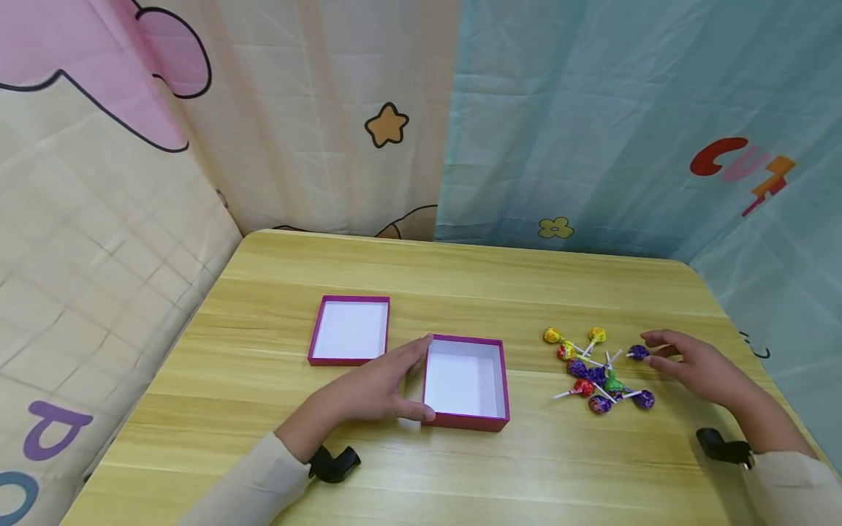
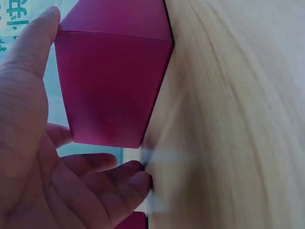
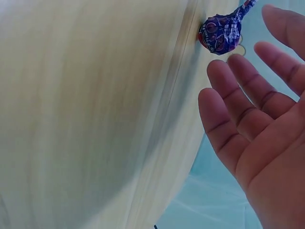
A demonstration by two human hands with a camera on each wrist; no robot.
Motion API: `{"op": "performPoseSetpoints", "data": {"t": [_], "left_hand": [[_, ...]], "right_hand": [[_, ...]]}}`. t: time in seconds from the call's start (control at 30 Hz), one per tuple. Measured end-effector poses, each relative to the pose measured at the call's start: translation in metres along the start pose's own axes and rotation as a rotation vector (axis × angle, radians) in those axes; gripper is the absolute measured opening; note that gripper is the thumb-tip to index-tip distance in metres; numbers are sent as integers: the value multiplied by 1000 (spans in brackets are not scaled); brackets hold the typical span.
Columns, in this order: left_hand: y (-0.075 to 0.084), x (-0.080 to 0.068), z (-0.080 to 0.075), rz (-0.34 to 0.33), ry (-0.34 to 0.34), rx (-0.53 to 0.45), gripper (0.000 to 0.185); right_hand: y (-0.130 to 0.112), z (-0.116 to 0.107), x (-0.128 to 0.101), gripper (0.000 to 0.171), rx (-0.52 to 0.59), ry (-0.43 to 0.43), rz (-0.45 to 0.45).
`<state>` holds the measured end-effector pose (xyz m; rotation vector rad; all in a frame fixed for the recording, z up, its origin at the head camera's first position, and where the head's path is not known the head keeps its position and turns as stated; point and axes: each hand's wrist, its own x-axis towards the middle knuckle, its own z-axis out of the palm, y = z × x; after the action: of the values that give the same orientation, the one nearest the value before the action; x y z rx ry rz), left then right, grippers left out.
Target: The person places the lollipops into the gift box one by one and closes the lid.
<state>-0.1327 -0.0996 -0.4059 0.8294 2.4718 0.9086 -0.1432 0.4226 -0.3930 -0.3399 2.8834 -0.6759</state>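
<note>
My left hand (image 1: 376, 387) grips the left side of a magenta box (image 1: 465, 380) with a white inside. Its thumb is at the near corner and its index finger at the far one; the left wrist view shows the box's outer wall (image 2: 112, 86) between them, the other fingers loose. My right hand (image 1: 700, 369) reaches in from the right, thumb and fingers spread around a purple-wrapped lollipop (image 1: 638, 352). In the right wrist view, this lollipop (image 3: 220, 34) lies just beyond the parted fingers, apparently not held.
Left of the box lies a shallower magenta lid (image 1: 349, 330), white inside facing up. Several wrapped lollipops, among them a yellow one (image 1: 552, 335), a red one (image 1: 582, 387) and a green one (image 1: 613, 383), form a loose pile between box and right hand. Printed curtains (image 1: 316, 124) hang behind the wooden table (image 1: 460, 270).
</note>
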Motion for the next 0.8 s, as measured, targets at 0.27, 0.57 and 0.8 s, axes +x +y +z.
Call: {"op": "performPoseSetpoints", "data": {"t": [0.27,0.57,0.8], "left_hand": [[1,-2,0,-36,-18,-19,117],[-1,-2,3,-34,-12,-40,115],[-1,-2,4,-38,-8,-24,115]], "right_hand": [[2,2,5,43,28,-48,18],[6,6,9,34,27,-48,28],[7,8,12,22,15,-28,26]]}}
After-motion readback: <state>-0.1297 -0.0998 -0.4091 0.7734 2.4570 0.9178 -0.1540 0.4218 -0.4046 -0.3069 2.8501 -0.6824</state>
